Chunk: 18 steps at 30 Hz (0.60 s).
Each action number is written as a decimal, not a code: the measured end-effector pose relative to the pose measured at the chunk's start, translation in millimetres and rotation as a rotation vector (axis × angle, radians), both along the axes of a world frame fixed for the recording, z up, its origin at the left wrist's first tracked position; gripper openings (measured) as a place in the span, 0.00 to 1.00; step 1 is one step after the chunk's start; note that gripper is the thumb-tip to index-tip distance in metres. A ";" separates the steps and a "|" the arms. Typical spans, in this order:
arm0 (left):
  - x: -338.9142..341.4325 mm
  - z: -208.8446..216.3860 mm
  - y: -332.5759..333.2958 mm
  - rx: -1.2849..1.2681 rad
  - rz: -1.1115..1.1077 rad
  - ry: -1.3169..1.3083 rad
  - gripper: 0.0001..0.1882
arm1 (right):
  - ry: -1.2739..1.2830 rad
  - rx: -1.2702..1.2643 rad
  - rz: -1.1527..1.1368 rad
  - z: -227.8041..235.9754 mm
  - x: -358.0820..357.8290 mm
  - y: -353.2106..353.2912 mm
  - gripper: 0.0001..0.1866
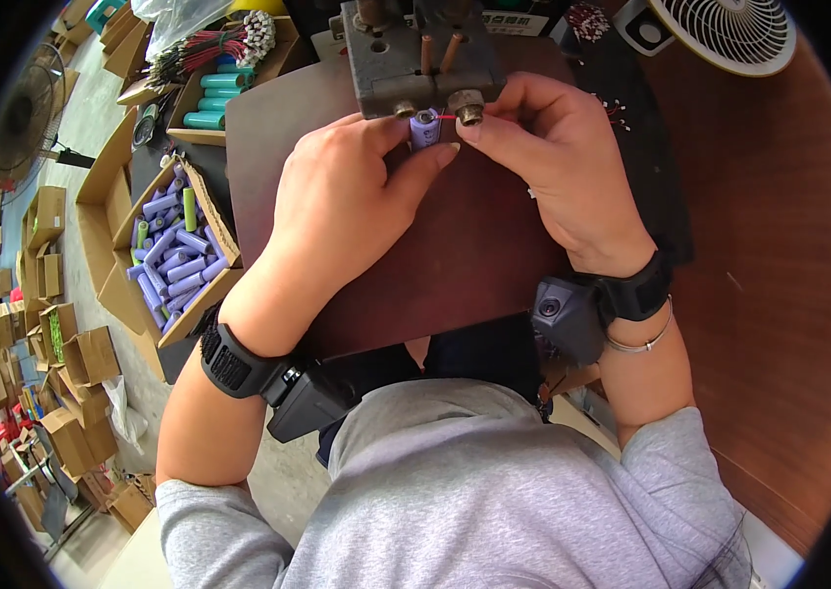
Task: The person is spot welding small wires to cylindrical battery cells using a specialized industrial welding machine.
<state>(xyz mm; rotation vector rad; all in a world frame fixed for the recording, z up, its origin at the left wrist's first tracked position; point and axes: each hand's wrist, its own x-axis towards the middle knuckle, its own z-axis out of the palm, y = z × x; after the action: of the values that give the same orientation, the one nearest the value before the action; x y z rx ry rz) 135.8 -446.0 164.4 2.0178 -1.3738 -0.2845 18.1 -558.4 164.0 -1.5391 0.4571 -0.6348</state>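
Between the thumb and fingers of my left hand (352, 187) is a purple cylindrical battery cell (424, 132), held upright with its end up under the head of a spot-welding machine (425, 74). Two copper electrode rods (438, 54) show on the machine's front. My right hand (568, 147) is closed in a pinch on a thin red wire (446, 117), which runs across to the top of the cell. The machine's bolt covers part of the wire and my fingertips. Whether the wire touches the cell's end I cannot tell.
At left, a cardboard box (214, 211) holds many purple cells and a few green ones. Behind it, another box has teal cells (214, 103) and a bundle of red and black wires (209, 54). A white fan (729, 34) stands at back right; a brown board (406, 285) lies under my hands.
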 end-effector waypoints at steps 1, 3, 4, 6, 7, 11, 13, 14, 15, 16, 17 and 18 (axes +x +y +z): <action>0.3 0.0 -0.4 0.034 0.013 -0.005 0.15 | -0.021 0.027 -0.003 -0.3 0.8 0.4 0.06; -0.5 -1.1 -0.1 -0.021 -0.002 -0.006 0.15 | -0.005 0.009 0.010 -0.2 -0.6 -1.9 0.06; -0.8 -1.4 0.3 -0.078 -0.016 -0.007 0.15 | 0.011 -0.011 0.024 0.0 -1.1 -2.6 0.06; -1.2 0.2 1.0 -0.068 -0.015 -0.012 0.15 | 0.013 0.002 0.022 0.9 -2.2 -2.2 0.06; -1.4 0.9 1.6 -0.060 -0.013 -0.019 0.15 | 0.012 0.013 0.021 1.3 -2.7 -1.8 0.06; 1.6 -3.1 -0.1 -0.005 -0.005 0.008 0.14 | -0.003 0.024 0.000 0.7 -0.3 0.1 0.06; 1.5 -4.2 -0.5 -0.018 -0.002 0.015 0.15 | 0.010 -0.013 -0.009 -0.4 -0.5 -0.8 0.06; 0.5 -3.5 0.0 -0.017 -0.003 0.016 0.15 | 0.011 -0.012 -0.010 0.0 -1.4 -1.1 0.06; -0.4 -2.4 0.4 -0.053 -0.012 0.021 0.15 | 0.011 -0.016 0.001 0.6 -1.9 -2.0 0.06; -1.2 -1.9 0.9 -0.089 -0.022 0.026 0.15 | 0.010 -0.020 0.012 0.8 -2.6 -2.1 0.06; -0.6 -1.9 0.9 -0.089 -0.021 0.027 0.15 | 0.011 -0.020 0.013 1.1 -2.2 -1.8 0.06; 0.7 -2.2 0.9 -0.073 -0.015 0.011 0.15 | 0.011 -0.005 0.016 1.4 -1.7 -1.2 0.06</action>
<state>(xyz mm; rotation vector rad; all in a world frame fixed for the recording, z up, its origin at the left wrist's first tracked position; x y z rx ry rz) 136.5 -445.1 162.2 1.9444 -1.3735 -0.2474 16.4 -559.6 165.4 -1.5501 0.4514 -0.6161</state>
